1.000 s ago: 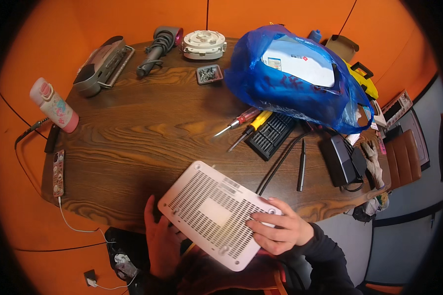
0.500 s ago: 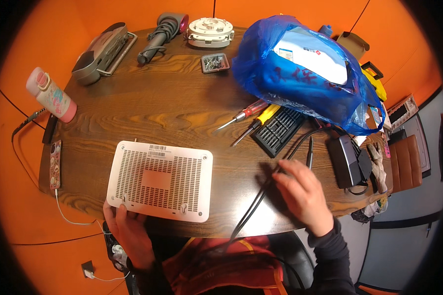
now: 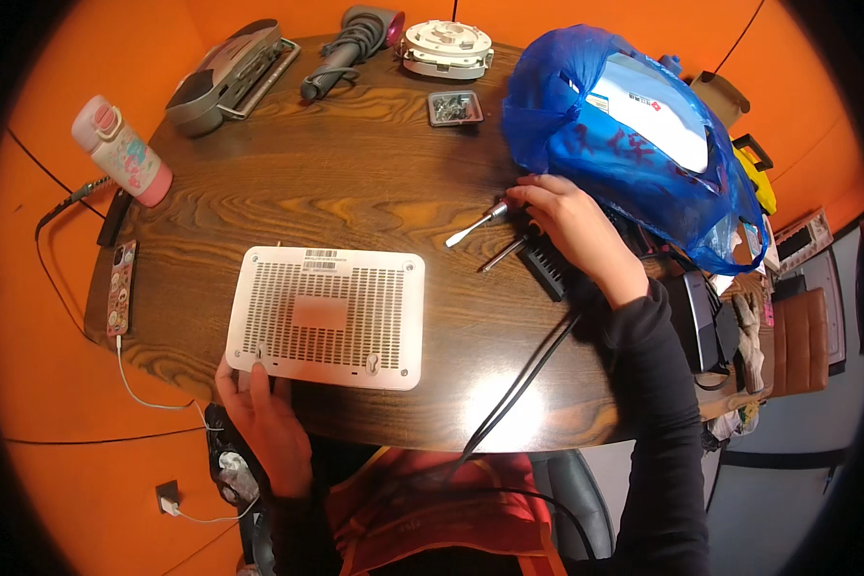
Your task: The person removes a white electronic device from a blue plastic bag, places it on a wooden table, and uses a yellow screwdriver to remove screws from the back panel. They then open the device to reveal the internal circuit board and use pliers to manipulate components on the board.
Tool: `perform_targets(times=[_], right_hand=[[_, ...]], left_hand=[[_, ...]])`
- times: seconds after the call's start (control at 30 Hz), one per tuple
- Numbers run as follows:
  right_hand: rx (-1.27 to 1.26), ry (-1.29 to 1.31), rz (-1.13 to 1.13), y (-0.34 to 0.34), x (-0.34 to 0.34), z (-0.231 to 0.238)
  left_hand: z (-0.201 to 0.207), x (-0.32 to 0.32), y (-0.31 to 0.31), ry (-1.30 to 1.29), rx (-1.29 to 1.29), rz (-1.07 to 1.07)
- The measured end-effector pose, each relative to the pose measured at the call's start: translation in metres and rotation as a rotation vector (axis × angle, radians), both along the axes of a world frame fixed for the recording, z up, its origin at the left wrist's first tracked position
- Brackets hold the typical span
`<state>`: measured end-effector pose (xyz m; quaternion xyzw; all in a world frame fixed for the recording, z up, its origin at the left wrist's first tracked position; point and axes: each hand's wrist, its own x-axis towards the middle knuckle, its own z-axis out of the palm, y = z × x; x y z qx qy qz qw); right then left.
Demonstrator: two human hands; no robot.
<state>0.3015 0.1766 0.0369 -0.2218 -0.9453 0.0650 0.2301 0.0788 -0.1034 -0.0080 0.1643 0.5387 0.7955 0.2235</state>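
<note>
A white router-like box with rows of vent slots and corner screws lies with its slotted face up near the table's front edge. My left hand grips its lower left corner, the thumb on top and the fingers beneath. Farther right, my right hand is closed on a screwdriver whose metal shaft and flat tip point left; its handle is hidden by the fingers. Below the hand show the shaft of a second screwdriver and a black bit case, both partly covered.
A blue plastic bag bulges behind my right hand. Black cables cross the front edge. Around the back stand a pink-and-white bottle, a hair dryer, a white round part and a tray of screws.
My right hand has moved from beside the cables up and away to the screwdriver and taken hold of it. My left hand still holds the white box. The whole view has shifted slightly.
</note>
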Motion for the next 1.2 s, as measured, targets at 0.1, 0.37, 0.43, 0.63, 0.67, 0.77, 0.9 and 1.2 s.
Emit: perform_targets(times=[0.1,0.37,0.43,0.63,0.67,0.77,0.9,1.2], right_hand=[[-0.052,-0.005,-0.034,0.003,0.0,-0.004],[0.193,0.023,-0.069,-0.018,-0.002,-0.005],[-0.032,0.281,-0.096,-0.044,-0.005,-0.005],[-0.888,0.724,0.12,-0.109,-0.006,-0.018],[-0.923,0.718,0.121,-0.112,-0.004,-0.021],[-0.882,0.621,0.186,-0.112,0.002,-0.033],[-0.753,0.588,0.354,-0.106,0.004,-0.036],[-0.083,0.457,0.167,-0.069,0.015,0.026]], left_hand=[[0.0,0.003,0.0,0.066,-0.05,0.026],[0.007,0.004,-0.002,0.138,-0.062,-0.156],[0.01,0.003,-0.004,0.077,-0.048,-0.202],[0.008,0.007,-0.003,0.091,-0.069,-0.149],[0.008,0.008,-0.002,0.098,-0.074,-0.143],[0.006,0.011,-0.001,0.113,-0.064,-0.132],[0.006,0.012,0.0,0.123,-0.089,-0.134],[0.002,0.012,0.0,0.104,0.002,-0.149]])
